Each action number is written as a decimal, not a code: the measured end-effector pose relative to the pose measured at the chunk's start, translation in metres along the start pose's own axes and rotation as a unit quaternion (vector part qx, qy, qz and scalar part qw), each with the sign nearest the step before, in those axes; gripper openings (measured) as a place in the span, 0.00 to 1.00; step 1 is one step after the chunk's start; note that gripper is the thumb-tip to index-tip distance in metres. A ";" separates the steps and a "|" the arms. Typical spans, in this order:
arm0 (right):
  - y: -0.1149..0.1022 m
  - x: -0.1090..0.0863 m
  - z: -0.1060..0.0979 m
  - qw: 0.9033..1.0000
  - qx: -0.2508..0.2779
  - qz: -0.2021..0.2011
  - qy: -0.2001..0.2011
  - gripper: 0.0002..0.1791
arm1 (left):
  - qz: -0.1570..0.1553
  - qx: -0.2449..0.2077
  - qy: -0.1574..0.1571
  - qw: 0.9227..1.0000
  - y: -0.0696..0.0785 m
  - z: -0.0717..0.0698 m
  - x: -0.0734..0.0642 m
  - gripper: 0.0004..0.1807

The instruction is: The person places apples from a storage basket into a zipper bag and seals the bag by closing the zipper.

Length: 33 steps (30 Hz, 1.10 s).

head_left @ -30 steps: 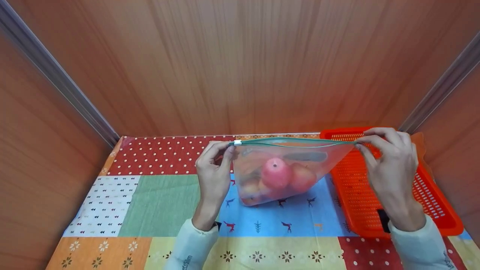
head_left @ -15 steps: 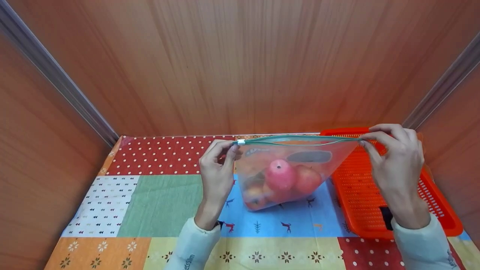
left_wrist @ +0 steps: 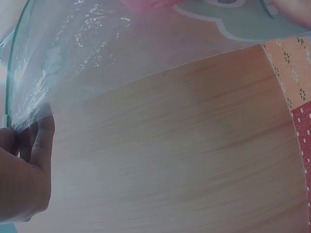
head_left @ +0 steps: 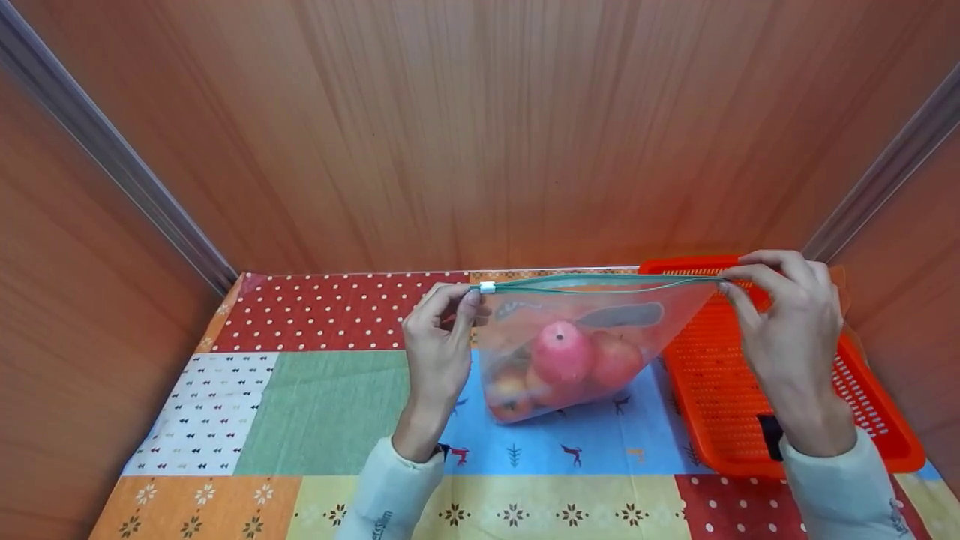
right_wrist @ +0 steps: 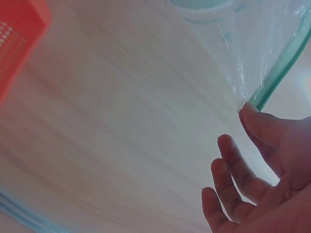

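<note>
A clear zipper bag (head_left: pixel 675 307) with a green zip edge hangs stretched between both hands, with several fruits inside. Through its plastic show a pink round fruit (head_left: pixel 561 356), a red apple-like fruit (head_left: pixel 616 358) and smaller yellowish-red ones low on the left. My left hand (head_left: pixel 439 341) pinches the bag's top left corner, right beside the white slider (head_left: pixel 487 287). At the opposite top corner, my right hand (head_left: pixel 791 337) pinches the zip edge between thumb and index finger. In the right wrist view, the other fingers (right_wrist: pixel 228 170) of that hand stand apart from the plastic.
An orange-red perforated basket (head_left: pixel 720 405) stands at the right, partly under my right arm. A patchwork cloth (head_left: pixel 330 405) covers the table. Wooden panels (head_left: pixel 480 135) close in the back and both sides.
Both hands have shifted slightly to the right, carrying the bag along. The slider stays beside the left fingers, and both grips are kept.
</note>
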State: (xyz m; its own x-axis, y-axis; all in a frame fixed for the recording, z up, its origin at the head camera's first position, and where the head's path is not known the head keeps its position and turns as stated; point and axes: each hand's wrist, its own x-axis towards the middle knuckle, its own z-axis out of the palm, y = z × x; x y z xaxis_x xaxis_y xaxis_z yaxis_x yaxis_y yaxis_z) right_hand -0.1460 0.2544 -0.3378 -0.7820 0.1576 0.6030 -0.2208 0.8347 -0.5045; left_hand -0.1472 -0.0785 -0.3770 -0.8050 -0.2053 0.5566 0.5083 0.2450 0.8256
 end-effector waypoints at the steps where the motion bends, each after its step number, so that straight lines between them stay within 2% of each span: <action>1: 0.000 0.000 0.000 1.000 0.000 0.001 0.000 0.12 | -0.002 -0.001 0.000 1.000 0.000 0.000 -0.001 0.06; 15: -0.002 -0.009 0.002 1.000 0.000 -0.007 0.011 0.14 | -0.019 -0.041 0.016 0.999 0.001 0.006 -0.007 0.08; 21: -0.018 -0.021 0.005 0.999 0.009 -0.016 0.034 0.16 | -0.025 -0.051 0.023 0.998 0.003 0.007 -0.008 0.07; 23: -0.030 -0.029 0.009 0.998 0.017 -0.032 0.047 0.17 | -0.028 -0.053 0.024 0.998 0.003 0.007 -0.008 0.07; 27: -0.057 -0.044 0.023 0.992 0.049 -0.097 0.059 0.18 | -0.035 -0.059 0.028 0.997 0.005 0.008 -0.008 0.08; 30: -0.077 -0.050 0.038 0.986 0.073 -0.141 0.046 0.18 | -0.039 -0.061 0.035 0.997 0.006 0.008 -0.008 0.08; 33: -0.094 -0.053 0.054 0.983 0.085 -0.159 0.021 0.21 | -0.040 -0.058 0.039 0.997 0.006 0.009 -0.009 0.08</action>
State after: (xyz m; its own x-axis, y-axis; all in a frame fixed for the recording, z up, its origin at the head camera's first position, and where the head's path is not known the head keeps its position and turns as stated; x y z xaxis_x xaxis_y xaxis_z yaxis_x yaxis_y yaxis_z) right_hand -0.1152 0.1392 -0.3552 -0.6327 -0.0727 0.7710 -0.5483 0.7451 -0.3796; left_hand -0.1400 -0.0670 -0.3781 -0.8205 -0.2940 0.4901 0.4792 0.1137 0.8703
